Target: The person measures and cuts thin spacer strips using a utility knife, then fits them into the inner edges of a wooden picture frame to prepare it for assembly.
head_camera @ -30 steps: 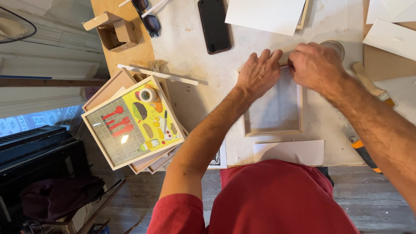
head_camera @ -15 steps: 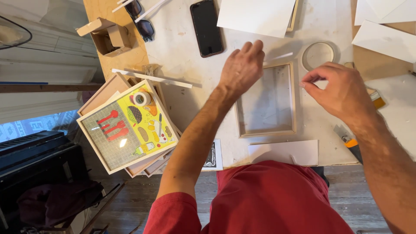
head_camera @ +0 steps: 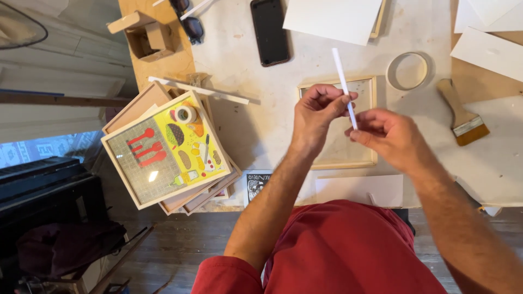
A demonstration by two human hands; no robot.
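Note:
My left hand (head_camera: 317,111) and my right hand (head_camera: 388,136) are raised together over a light wooden picture frame (head_camera: 365,162) that lies flat on the white worktable (head_camera: 245,125). Both hands pinch a thin white strip (head_camera: 342,76), which slants up and away from my fingers. The left hand grips it about midway, the right hand at its lower end. My hands cover much of the frame.
A black phone (head_camera: 269,31) and white sheets (head_camera: 332,16) lie at the far side. A tape ring (head_camera: 407,71) and a wide brush (head_camera: 460,111) sit to the right. Stacked framed pictures (head_camera: 163,152) with a small tape roll (head_camera: 185,114) overhang the left edge.
Both hands left the frame's top edge, where they were pressing, and rose over it. They now hold a thin white strip between them.

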